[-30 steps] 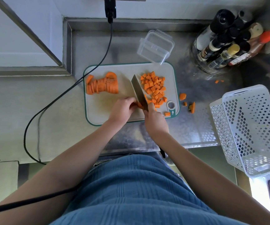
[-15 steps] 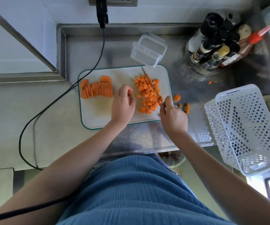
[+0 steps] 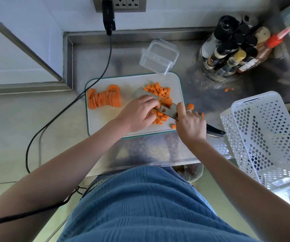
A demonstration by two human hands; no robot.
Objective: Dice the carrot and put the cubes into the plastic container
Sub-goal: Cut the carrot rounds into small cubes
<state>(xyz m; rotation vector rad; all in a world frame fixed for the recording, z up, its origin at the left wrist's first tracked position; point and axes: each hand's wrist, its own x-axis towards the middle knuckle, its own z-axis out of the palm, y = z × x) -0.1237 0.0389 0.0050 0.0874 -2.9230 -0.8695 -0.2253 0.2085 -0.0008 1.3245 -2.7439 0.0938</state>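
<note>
Head view: the right hand (image 3: 190, 124) is gripping the knife (image 3: 171, 110) by its handle, blade lying flat across the carrot cubes (image 3: 158, 90) at the cutting board's (image 3: 105, 123) right edge. The left hand (image 3: 140, 112) is curling its fingers over cubes beside the blade. Carrot slices (image 3: 104, 100) are sitting near the board's left edge. The plastic container (image 3: 158, 57) is lying tipped behind the board's far edge on the table (image 3: 88, 58), holding nothing.
</note>
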